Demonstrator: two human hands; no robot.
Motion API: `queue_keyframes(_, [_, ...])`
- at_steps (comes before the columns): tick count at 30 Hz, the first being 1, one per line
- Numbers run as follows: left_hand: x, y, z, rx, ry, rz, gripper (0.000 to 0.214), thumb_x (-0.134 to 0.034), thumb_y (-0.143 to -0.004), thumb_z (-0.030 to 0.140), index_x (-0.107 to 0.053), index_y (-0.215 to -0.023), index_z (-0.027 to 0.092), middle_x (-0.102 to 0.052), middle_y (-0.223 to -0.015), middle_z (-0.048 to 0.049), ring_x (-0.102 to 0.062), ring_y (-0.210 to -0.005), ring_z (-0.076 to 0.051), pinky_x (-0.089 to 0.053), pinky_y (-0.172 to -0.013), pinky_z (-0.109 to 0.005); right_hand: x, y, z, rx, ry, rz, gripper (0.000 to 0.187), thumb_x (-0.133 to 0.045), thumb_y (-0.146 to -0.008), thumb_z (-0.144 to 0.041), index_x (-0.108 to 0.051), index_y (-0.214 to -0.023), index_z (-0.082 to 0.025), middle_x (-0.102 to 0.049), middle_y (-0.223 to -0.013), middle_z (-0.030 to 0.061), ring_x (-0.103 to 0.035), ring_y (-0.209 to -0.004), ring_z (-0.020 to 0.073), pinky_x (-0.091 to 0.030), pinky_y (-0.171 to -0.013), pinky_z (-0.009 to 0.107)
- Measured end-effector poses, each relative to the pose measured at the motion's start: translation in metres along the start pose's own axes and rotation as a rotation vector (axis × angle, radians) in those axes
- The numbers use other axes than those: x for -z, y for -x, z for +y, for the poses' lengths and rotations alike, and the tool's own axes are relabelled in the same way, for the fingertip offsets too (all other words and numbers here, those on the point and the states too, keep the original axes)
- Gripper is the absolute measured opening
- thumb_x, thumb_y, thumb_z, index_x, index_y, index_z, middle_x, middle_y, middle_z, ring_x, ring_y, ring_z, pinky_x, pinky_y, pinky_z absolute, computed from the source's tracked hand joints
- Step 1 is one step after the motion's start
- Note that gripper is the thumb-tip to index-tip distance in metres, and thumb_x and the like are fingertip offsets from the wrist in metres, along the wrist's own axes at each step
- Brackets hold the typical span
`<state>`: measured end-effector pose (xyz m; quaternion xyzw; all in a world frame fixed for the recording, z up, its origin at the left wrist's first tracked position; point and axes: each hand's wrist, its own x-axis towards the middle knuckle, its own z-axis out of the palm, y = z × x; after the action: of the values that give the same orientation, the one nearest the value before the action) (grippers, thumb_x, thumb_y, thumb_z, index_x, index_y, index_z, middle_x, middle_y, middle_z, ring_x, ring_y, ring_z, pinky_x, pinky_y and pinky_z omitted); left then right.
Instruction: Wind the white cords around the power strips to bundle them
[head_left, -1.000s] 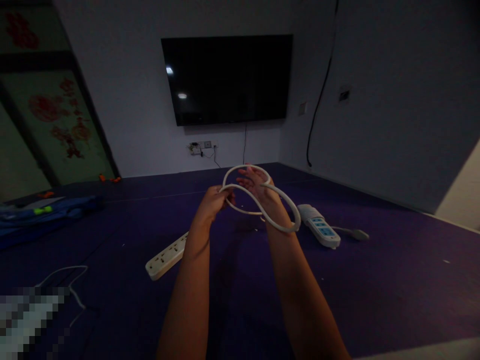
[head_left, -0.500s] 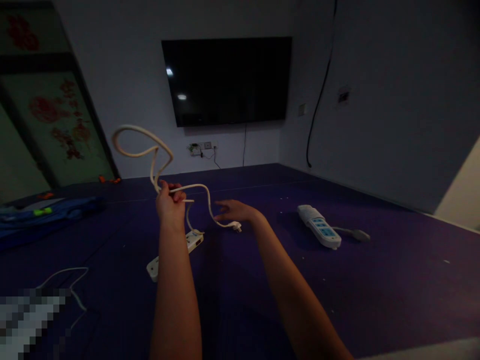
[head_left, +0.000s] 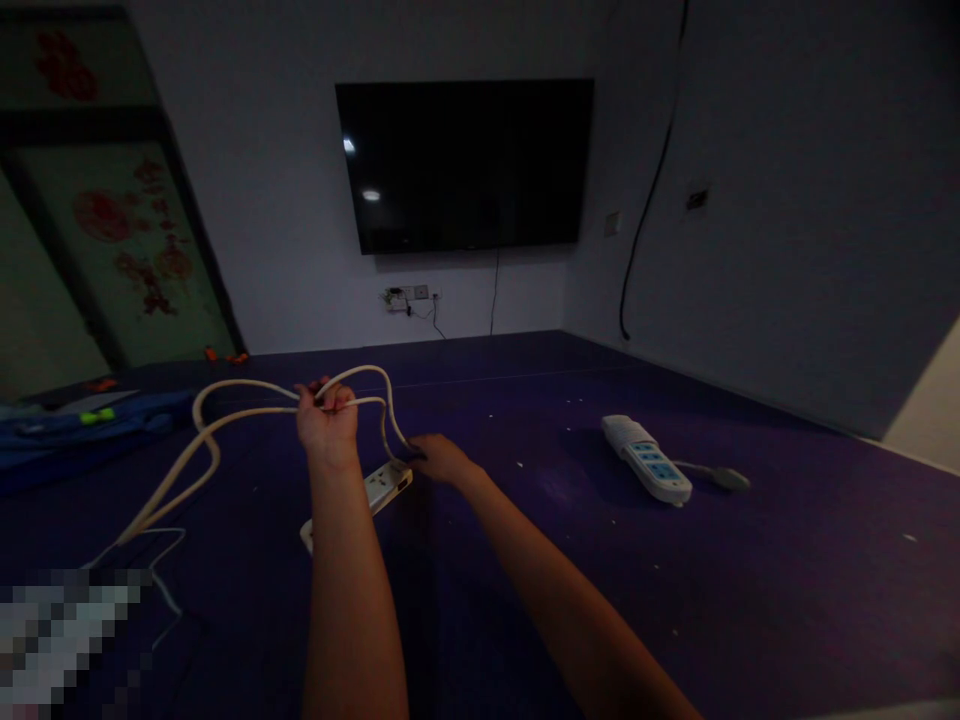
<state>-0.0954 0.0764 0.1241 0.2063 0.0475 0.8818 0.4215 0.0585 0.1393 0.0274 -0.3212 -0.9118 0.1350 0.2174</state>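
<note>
A white power strip (head_left: 384, 485) lies on the purple surface in the middle, partly hidden behind my left forearm. Its cream power cord (head_left: 207, 437) loops out to the left and runs through my left hand (head_left: 328, 415), whose fingers are closed around it above the strip. Beside the strip's far end, my right hand (head_left: 444, 460) has its fingertips closed on the cord where it comes down from the left hand. The plug is hidden by the right hand.
To the right, another power strip (head_left: 646, 458) with blue sockets lies with its cord wrapped round it and its plug (head_left: 729, 479) beside it. Blue fabric (head_left: 142, 420) is at the left, with a thin white cable (head_left: 166, 590) nearer. A television (head_left: 469, 165) hangs on the wall.
The raised cord loop has dropped and swung left. My right hand has moved left and down onto the cord, and the plug that was visible is now hidden.
</note>
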Motion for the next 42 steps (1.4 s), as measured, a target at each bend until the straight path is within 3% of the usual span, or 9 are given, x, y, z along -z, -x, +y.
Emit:
queue_keyframes(4, [0.004, -0.003, -0.001, 0.023, 0.037, -0.024, 0.045, -0.024, -0.095, 0.036, -0.039, -0.057, 0.016, -0.042, -0.047, 0.0039, -0.023, -0.032, -0.002, -0.022, -0.036, -0.016, -0.007, -0.003, -0.001, -0.040, 0.003, 0.014, 0.015, -0.055, -0.082, -0.024, -0.066, -0.088, -0.017, -0.069, -0.091, 0.0085, -0.062, -0.086, 0.0190, -0.036, -0.065, 0.023])
queue_keyframes(8, [-0.006, 0.004, -0.005, 0.065, 0.112, 0.027, 0.046, -0.021, -0.096, 0.037, -0.039, -0.060, 0.016, -0.043, -0.048, 0.0040, -0.024, -0.033, -0.002, -0.023, -0.035, -0.015, -0.009, -0.006, -0.004, -0.064, -0.068, 0.050, 0.020, -0.047, -0.085, -0.018, -0.067, -0.081, -0.016, -0.068, -0.080, 0.0070, -0.061, -0.074, 0.0153, -0.034, -0.061, 0.022])
queue_keyframes(14, [-0.013, 0.007, -0.009, 0.118, 0.075, -0.024, 0.043, -0.038, -0.087, 0.052, -0.041, -0.064, 0.016, -0.044, -0.052, 0.0044, -0.022, -0.033, 0.000, -0.023, -0.033, -0.014, -0.008, -0.009, -0.012, -0.040, -0.147, 0.091, 0.025, -0.043, -0.083, -0.007, -0.067, -0.084, -0.013, -0.069, -0.087, 0.0065, -0.060, -0.079, 0.0130, -0.037, -0.065, 0.019])
queue_keyframes(22, [-0.011, 0.006, -0.006, 0.104, 0.003, -0.045, 0.032, -0.029, -0.096, 0.024, -0.043, -0.068, 0.015, -0.052, -0.058, 0.0020, -0.025, -0.033, 0.001, -0.024, -0.034, -0.011, -0.006, -0.010, -0.009, -0.039, -0.276, 0.094, 0.019, -0.050, -0.083, -0.017, -0.067, -0.075, -0.014, -0.063, -0.067, -0.0023, -0.053, -0.064, 0.0094, -0.035, -0.058, 0.017])
queue_keyframes(25, [-0.015, 0.009, -0.007, 0.113, 0.015, -0.054, 0.031, -0.028, -0.096, 0.020, -0.042, -0.068, 0.015, -0.051, -0.058, 0.0026, -0.025, -0.033, 0.001, -0.024, -0.034, -0.011, -0.011, -0.011, -0.009, -0.032, -0.281, 0.098, 0.011, -0.060, -0.078, -0.022, -0.067, -0.078, -0.014, -0.064, -0.070, -0.0010, -0.054, -0.064, 0.0098, -0.035, -0.058, 0.018])
queue_keyframes(28, [-0.021, 0.014, -0.009, 0.140, 0.040, -0.048, 0.032, -0.026, -0.096, 0.021, -0.042, -0.068, 0.015, -0.050, -0.057, 0.0029, -0.025, -0.033, 0.001, -0.024, -0.034, -0.011, -0.019, -0.010, -0.012, -0.072, -0.226, 0.142, 0.014, -0.067, -0.072, -0.025, -0.067, -0.081, -0.015, -0.065, -0.076, 0.0015, -0.056, -0.067, 0.0119, -0.035, -0.058, 0.019])
queue_keyframes(34, [-0.037, 0.025, -0.013, 0.200, 0.043, -0.160, 0.035, -0.024, -0.096, 0.019, -0.044, -0.067, 0.015, -0.041, -0.051, 0.0051, -0.026, -0.035, -0.001, -0.026, -0.036, -0.011, -0.030, -0.008, -0.014, -0.184, -0.249, 0.203, 0.013, -0.058, -0.080, -0.027, -0.065, -0.080, -0.016, -0.067, -0.080, 0.0057, -0.059, -0.072, 0.0146, -0.036, -0.059, 0.021])
queue_keyframes(38, [-0.047, 0.031, -0.006, 0.211, 0.051, -0.161, 0.037, -0.021, -0.096, 0.019, -0.045, -0.067, 0.014, -0.045, -0.056, 0.0028, -0.028, -0.036, 0.000, -0.027, -0.038, -0.011, -0.024, -0.013, -0.012, -0.192, -0.550, 0.348, 0.016, -0.047, -0.083, -0.018, -0.062, -0.077, -0.017, -0.065, -0.079, 0.0038, -0.059, -0.073, 0.0136, -0.040, -0.063, 0.021])
queue_keyframes(42, [-0.055, 0.036, 0.007, 0.180, 0.044, -0.141, 0.038, -0.023, -0.096, 0.024, -0.047, -0.067, 0.014, -0.053, -0.062, -0.0016, -0.038, -0.042, -0.002, -0.033, -0.042, -0.013, -0.005, -0.020, -0.006, -0.201, -0.813, 0.662, 0.019, -0.047, -0.081, -0.027, -0.053, -0.066, -0.018, -0.053, -0.061, -0.0019, -0.049, -0.058, 0.0116, -0.037, -0.056, 0.022])
